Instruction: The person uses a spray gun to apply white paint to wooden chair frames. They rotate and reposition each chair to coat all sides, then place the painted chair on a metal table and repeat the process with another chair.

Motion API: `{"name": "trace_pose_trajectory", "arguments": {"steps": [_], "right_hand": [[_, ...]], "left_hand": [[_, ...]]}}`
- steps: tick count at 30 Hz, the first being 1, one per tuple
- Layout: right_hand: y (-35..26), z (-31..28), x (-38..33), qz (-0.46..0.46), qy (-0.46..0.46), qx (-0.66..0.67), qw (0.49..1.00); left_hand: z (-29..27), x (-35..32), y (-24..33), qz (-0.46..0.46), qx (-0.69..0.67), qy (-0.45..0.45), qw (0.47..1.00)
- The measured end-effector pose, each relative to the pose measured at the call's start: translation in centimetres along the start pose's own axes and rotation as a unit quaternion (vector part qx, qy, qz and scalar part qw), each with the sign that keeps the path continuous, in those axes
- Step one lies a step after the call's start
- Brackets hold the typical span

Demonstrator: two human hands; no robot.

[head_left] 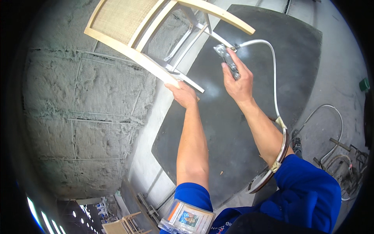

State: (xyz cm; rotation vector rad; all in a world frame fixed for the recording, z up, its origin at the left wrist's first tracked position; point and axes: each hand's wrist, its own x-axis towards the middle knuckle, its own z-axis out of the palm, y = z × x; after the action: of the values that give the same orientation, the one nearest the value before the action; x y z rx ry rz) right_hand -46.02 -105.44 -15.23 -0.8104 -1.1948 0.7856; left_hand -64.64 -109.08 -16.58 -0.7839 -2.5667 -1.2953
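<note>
My left hand (183, 94) is closed around the lower end of a pale wooden rail on a chair (120, 48). The chair has a light wood frame and a woven cane panel (117, 19), and it is tilted across the upper left. In my right hand (240, 82) is a silver spray gun (230, 62), its head toward the chair's legs and apart from them. A white hose (274, 74) runs from the gun and loops down by my right forearm. My fingers partly hide the gun's handle.
Beneath the chair and my arms lies a large dark grey surface (233, 136). A rough grey panelled wall (101, 97) fills the left. Clamp-like metal pieces and hoses (344, 160) lie at the right, below a green container (364, 84). Another wooden chair (124, 224) stands lower left.
</note>
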Motion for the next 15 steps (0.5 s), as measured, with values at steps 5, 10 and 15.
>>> {"name": "trace_pose_trajectory", "arguments": {"steps": [5, 10, 15], "right_hand": [[-3.2, -0.5, 2.1, -0.071, -0.193, 0.016, 0.978], [-6.2, -2.6, 4.6, -0.146, -0.174, 0.063, 0.972], [-10.5, -1.6, 14.3, -0.06, -0.155, -0.077, 0.983]], "left_hand": [[-0.4, 0.2, 0.1, -0.01, -0.003, -0.014, 1.0], [-0.2, 0.0, 0.4, 0.008, -0.023, -0.017, 1.0], [-0.3, -1.8, 1.0, -0.009, -0.017, -0.007, 1.0]]}}
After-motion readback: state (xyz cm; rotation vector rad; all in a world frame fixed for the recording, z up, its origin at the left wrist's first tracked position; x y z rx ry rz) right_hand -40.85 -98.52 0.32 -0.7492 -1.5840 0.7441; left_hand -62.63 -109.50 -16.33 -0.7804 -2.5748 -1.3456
